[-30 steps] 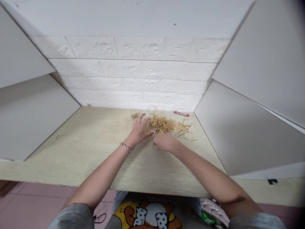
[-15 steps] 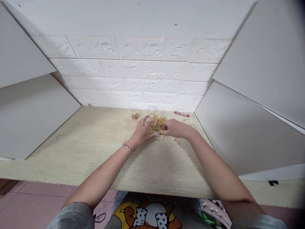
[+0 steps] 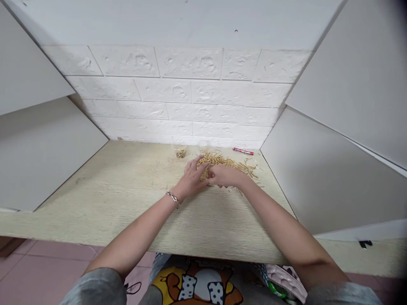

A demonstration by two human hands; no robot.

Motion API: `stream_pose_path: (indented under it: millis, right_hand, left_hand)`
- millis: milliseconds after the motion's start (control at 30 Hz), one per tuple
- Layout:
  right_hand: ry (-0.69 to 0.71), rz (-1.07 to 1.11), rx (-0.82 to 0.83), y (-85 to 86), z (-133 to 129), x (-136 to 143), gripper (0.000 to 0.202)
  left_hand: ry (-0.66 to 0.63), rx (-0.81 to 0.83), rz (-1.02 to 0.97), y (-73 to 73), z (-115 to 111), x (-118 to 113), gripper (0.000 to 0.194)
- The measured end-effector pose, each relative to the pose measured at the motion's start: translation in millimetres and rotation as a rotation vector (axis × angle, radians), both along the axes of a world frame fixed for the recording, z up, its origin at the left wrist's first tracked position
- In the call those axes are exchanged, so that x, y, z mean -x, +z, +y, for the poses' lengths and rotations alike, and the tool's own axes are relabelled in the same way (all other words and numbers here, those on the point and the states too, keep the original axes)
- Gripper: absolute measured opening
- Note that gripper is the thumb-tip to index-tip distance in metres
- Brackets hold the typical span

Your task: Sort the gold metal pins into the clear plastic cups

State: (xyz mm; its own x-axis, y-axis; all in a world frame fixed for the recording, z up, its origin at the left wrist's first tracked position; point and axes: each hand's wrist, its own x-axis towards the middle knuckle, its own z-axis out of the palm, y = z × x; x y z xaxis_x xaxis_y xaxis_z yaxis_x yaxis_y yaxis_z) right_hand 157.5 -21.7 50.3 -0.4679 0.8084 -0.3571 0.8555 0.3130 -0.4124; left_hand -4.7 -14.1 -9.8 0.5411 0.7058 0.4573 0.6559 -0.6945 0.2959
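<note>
Many thin gold pieces (image 3: 229, 162) lie in a loose pile on the pale wooden table, spread out to the right. My left hand (image 3: 193, 176) is at the pile's left side, fingers apart and curved around that edge. Beside it, my right hand (image 3: 222, 175) is closed over the near part of the pile, its fingers curled; what they hold, if anything, is hidden. Left of the pile, a small clear container (image 3: 181, 153) holds small gold bits.
A red pen-like tube (image 3: 243, 151) lies near the wall at the back right. White panels (image 3: 47, 148) flank the table (image 3: 127, 190) on both sides. A small black object (image 3: 365, 244) is at the far right.
My right hand has moved left, close to my left hand. The gold pieces now spread further right, where before they were heaped between the hands.
</note>
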Motion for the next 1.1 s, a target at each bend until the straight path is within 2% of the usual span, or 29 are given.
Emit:
stream_pose_path:
  millis: [200, 500, 800, 1100]
  right_hand:
    - [-0.008, 0.034, 0.065, -3.5, 1.8, 1.8, 0.018]
    - [0.051, 0.067, -0.096, -4.0, 3.4, 3.5, 0.018]
    - [0.034, 0.038, -0.242, -3.3, 0.2, 9.0, 0.019]
    - [0.043, 0.064, -0.246, -6.3, 1.7, 8.9, 0.022]
  left_hand:
    - [-0.006, 0.019, 0.017, 2.1, -3.5, -1.1, 0.057]
    - [0.001, 0.008, -0.012, 1.2, -2.8, -1.3, 0.057]
    - [0.035, 0.015, 0.001, 5.1, -4.3, -2.1, 0.056]
    - [0.037, 0.012, -0.012, 3.8, -1.9, 0.8, 0.058]
